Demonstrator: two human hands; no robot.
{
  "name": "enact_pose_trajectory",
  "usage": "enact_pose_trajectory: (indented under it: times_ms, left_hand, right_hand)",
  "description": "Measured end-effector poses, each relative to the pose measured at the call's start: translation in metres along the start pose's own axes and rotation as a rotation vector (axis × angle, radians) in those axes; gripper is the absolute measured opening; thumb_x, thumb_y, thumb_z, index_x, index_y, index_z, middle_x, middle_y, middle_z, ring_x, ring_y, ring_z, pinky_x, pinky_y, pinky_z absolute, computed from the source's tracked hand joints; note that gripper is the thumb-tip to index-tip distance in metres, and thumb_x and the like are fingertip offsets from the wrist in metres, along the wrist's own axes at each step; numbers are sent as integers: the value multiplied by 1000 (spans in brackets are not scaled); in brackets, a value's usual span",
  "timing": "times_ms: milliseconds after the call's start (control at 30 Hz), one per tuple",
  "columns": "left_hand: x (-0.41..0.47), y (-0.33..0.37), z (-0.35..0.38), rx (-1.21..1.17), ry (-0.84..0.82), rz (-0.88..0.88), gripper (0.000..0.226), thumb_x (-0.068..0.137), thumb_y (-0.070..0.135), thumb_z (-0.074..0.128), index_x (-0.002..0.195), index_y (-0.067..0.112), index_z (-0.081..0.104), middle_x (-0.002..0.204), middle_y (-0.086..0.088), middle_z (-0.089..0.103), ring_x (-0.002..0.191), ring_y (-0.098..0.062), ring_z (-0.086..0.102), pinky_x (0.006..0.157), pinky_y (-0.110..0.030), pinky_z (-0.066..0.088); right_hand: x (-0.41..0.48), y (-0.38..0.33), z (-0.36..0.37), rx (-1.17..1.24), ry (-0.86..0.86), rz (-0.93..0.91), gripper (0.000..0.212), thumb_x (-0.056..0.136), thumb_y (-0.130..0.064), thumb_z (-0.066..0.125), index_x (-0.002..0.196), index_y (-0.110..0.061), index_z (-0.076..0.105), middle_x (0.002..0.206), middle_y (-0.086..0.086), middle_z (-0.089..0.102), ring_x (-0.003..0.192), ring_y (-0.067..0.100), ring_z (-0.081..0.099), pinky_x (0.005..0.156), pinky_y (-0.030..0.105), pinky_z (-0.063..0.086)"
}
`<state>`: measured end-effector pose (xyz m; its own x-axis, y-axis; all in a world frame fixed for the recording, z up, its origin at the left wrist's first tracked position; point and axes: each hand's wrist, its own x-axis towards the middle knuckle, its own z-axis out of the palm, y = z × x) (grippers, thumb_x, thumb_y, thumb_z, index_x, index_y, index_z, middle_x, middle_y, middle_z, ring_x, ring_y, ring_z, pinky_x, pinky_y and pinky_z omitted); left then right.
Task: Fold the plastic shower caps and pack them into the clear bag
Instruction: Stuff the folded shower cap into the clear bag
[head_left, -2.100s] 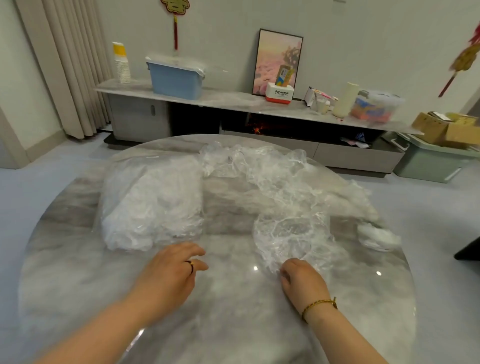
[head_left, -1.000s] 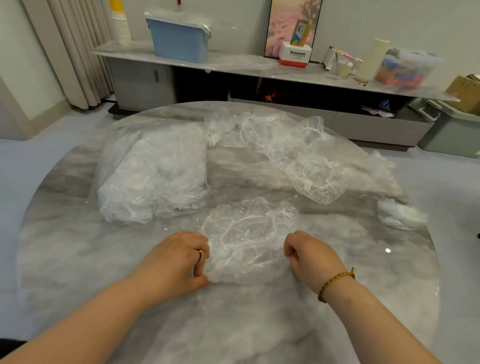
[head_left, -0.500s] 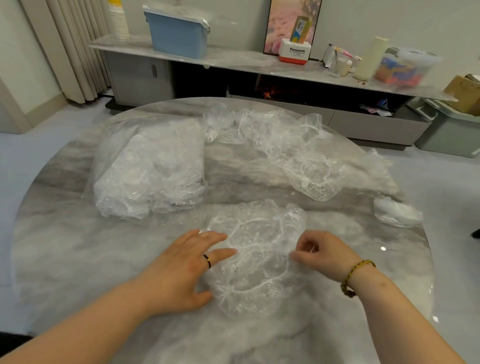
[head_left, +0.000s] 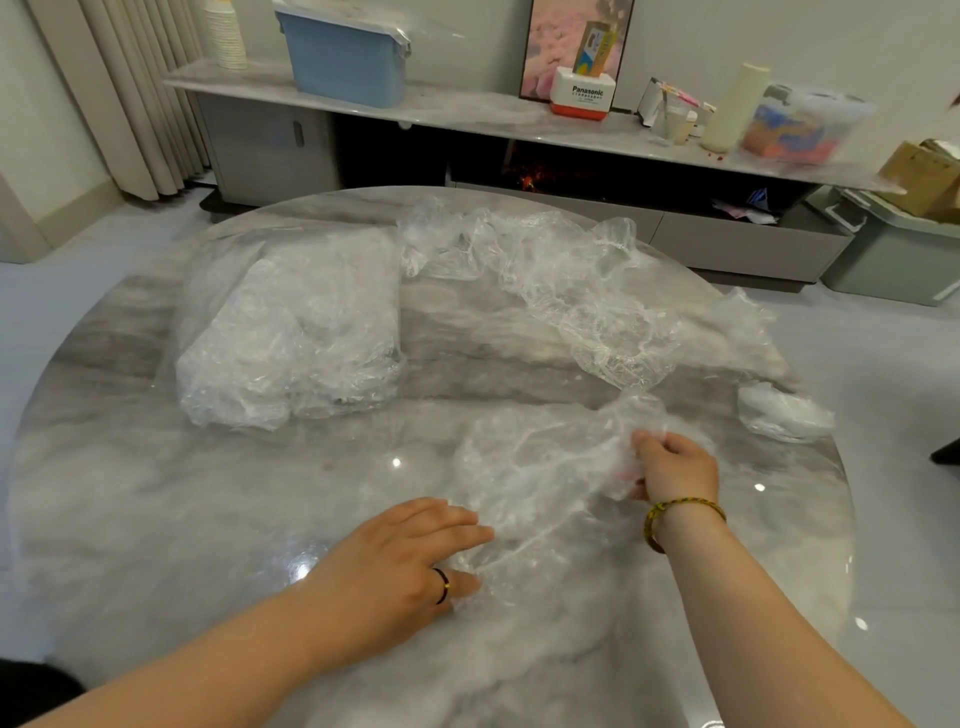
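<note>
Folding step. My left hand (head_left: 400, 561), flat, pinned shower cap (head_left: 535, 478) near tabletop (head_left: 208, 493) front edge; right hand (head_left: 675, 467) pinched its right rim. Next, I judged: carry rim leftward.

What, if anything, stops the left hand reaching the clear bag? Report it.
Likely yes, nothing does: only bare table lies between the left hand, pressing the shower cap flat, and the clear bag ahead of it.
</note>
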<state>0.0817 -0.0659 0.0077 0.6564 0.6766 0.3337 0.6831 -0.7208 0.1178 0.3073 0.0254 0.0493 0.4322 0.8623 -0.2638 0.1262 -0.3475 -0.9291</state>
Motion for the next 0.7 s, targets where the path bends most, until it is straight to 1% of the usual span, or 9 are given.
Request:
enact_pose_trajectory:
  times_ms: [100, 233, 333, 400, 467, 533, 567, 633, 700]
  left_hand:
    - [0, 0, 3, 4, 66, -7, 50, 91, 36, 40, 55, 25, 72, 104, 9, 70, 104, -8, 49, 93, -22, 34]
    - [-2, -15, 2, 53, -33, -16, 34, 73, 32, 41, 56, 32, 70, 80, 23, 69, 87, 2, 62, 90, -21, 39]
    - [-7, -32, -5, 83, -40, -143, 34, 67, 33, 36, 55, 32, 68, 53, 20, 61, 50, 1, 60, 55, -16, 50]
    - [-6, -37, -17, 152, -46, -228, 31, 69, 35, 36, 56, 35, 65, 38, 13, 51, 36, -2, 51, 32, -14, 34]
    - [-7, -38, -29, 201, -16, -257, 21, 69, 35, 46, 58, 35, 64, 34, 14, 45, 30, 0, 44, 29, -13, 12]
    - [-6, -36, -39, 228, -26, -278, 13, 67, 37, 52, 59, 37, 63, 33, 21, 40, 29, 2, 40, 27, -18, 4]
    - [-7, -36, -41, 228, -31, -279, 16, 69, 39, 50, 58, 38, 61, 32, 22, 33, 32, 0, 42, 27, -18, 4]
    - [-7, -35, -44, 194, -23, -274, 17, 70, 41, 51, 54, 38, 56, 34, 16, 7, 45, -5, 46, 26, -18, 2]
    - [-9, -36, -45, 176, -22, -298, 24, 74, 42, 47, 51, 37, 51, 42, 13, -4, 35, -10, 33, 29, -13, -2]
  right_hand:
    - [5, -3, -7, 177, 81, 105, 20, 92, -8, 49, 75, -5, 60, 67, 2, 51, 37, 12, 51, 30, 13, 37]
    - [7, -8, -10, 401, 106, 180, 27, 94, -4, 43, 73, -14, 55, 76, 3, 57, 38, 12, 57, 37, 15, 46]
    - [9, -9, -12, 341, 99, 170, 22, 95, -3, 41, 89, -8, 62, 103, 15, 59, 57, 14, 51, 55, 17, 47]
    - [10, -9, -13, 251, 115, 138, 28, 96, -4, 40, 119, 1, 55, 110, 18, 56, 60, 13, 46, 55, 18, 42]
    - [12, -6, -13, 139, 152, 85, 40, 95, -6, 40, 136, -5, 41, 120, 15, 51, 83, 23, 56, 73, 25, 45]
    - [9, -4, -10, -161, 214, -105, 54, 92, -5, 45, 143, -9, 28, 145, 12, 33, 127, 28, 38, 104, 33, 31]
    - [4, -4, -8, -318, 244, -248, 58, 89, -3, 47, 143, -8, 26, 149, 12, 26, 136, 27, 26, 110, 34, 21]
    - [-10, -2, 3, -470, 213, -585, 56, 83, 1, 51, 137, -2, 35, 146, 15, 31, 136, 24, 25, 111, 31, 16]
    - [-38, -1, 20, -449, -56, -881, 44, 79, -11, 52, 121, 2, 52, 126, 14, 51, 118, 11, 40, 104, 17, 26]
